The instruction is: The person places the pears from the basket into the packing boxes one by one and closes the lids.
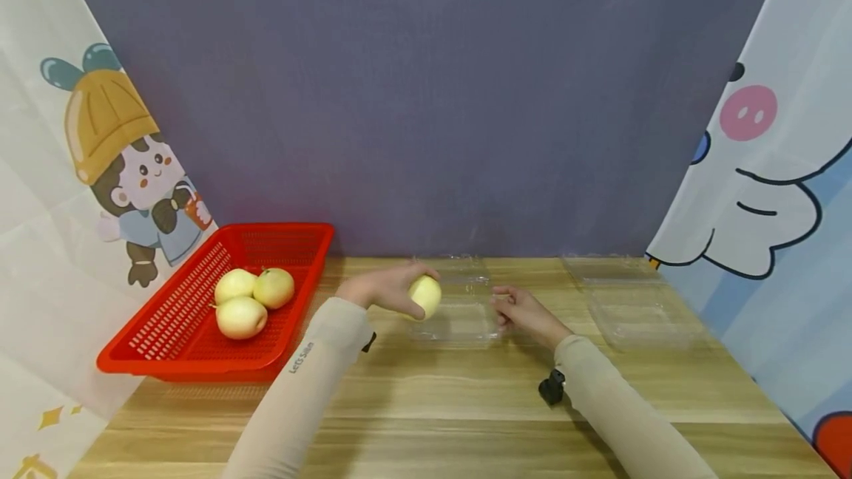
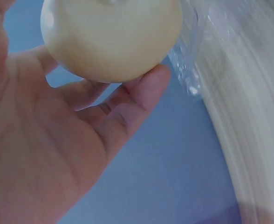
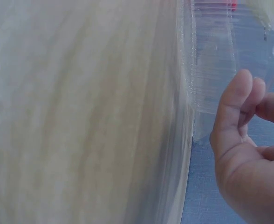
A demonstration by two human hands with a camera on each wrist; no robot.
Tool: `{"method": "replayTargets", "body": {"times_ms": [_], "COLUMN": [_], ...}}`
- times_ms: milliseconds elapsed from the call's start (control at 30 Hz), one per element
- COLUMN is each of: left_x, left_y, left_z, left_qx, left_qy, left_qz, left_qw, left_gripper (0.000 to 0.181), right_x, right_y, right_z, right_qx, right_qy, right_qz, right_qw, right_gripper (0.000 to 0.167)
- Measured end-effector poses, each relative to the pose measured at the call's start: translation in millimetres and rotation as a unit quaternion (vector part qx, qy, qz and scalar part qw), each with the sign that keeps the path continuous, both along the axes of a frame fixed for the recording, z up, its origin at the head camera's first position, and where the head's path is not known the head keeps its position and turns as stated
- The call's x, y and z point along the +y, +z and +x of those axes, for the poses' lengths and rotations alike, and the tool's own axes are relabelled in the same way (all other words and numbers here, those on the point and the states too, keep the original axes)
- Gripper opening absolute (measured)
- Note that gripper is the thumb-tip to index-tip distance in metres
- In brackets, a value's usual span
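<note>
My left hand (image 1: pixel 393 288) grips a pale yellow pear (image 1: pixel 424 296), with the fingers curled around it. In the left wrist view the pear (image 2: pixel 111 37) fills the top, its lower side resting against the fingertips. It is held above the left part of a clear plastic clamshell box (image 1: pixel 459 322), whose lid is folded back. At the box's right edge my right hand (image 1: pixel 529 314) has its fingers bent and pinches the rim. In the right wrist view the thumb and a finger of that hand (image 3: pixel 249 154) meet at the clear wall of the box (image 3: pixel 211 60).
A red plastic basket (image 1: pixel 302 316) stands on the left and holds several things, among them pears (image 1: pixel 241 318). A second clear clamshell box (image 1: pixel 639 316) lies lid-back on the right. The wooden table (image 1: pixel 439 405) ends against a dark grey-blue panel (image 1: pixel 426 94) at the back.
</note>
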State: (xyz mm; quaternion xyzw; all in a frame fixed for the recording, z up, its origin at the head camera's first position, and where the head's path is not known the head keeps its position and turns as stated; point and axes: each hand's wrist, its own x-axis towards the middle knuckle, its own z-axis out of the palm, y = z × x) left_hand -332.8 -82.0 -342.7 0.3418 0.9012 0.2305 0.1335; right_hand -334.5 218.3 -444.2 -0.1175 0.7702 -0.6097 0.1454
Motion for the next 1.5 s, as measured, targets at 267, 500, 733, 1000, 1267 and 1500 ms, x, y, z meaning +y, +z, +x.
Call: {"method": "replayTargets", "body": {"times_ms": [267, 500, 733, 1000, 1267, 1500], "left_x": [25.2, 40.6, 49.2, 58.2, 65.4, 68.7], "left_y": [-6.8, -16.0, -23.1, -32.7, -37.4, -44.9], "left_z": [1.8, 2.6, 2.5, 2.6, 2.7, -1.6], "left_qx": [0.007, 0.001, -0.014, -0.028, -0.020, -0.016], "left_qy": [-0.007, -0.003, 0.011, 0.019, 0.034, 0.043], "left_qz": [-0.006, -0.016, -0.009, -0.021, -0.040, -0.046], "left_qw": [0.9999, 0.9999, 0.9998, 0.9992, 0.9984, 0.9979], "left_gripper": [0.071, 0.075, 0.075, 0.076, 0.076, 0.077], "right_x": [-2.6, -3.8, -3.8, -2.2, -0.9, 0.5], "right_y": [-0.1, 0.1, 1.0, -0.4, -0.7, -0.1], "right_z": [-0.6, -0.7, -1.4, -1.5, -2.7, -2.8], "right_qx": [-0.001, 0.000, 0.008, -0.003, 0.000, 0.001], "right_qy": [-0.015, -0.020, -0.015, -0.015, -0.011, -0.010], "right_qz": [0.008, 0.017, 0.004, 0.005, 0.007, 0.013], "right_qw": [0.9999, 0.9997, 0.9998, 0.9999, 0.9999, 0.9999], "right_gripper": [0.053, 0.053, 0.053, 0.053, 0.053, 0.056]}}
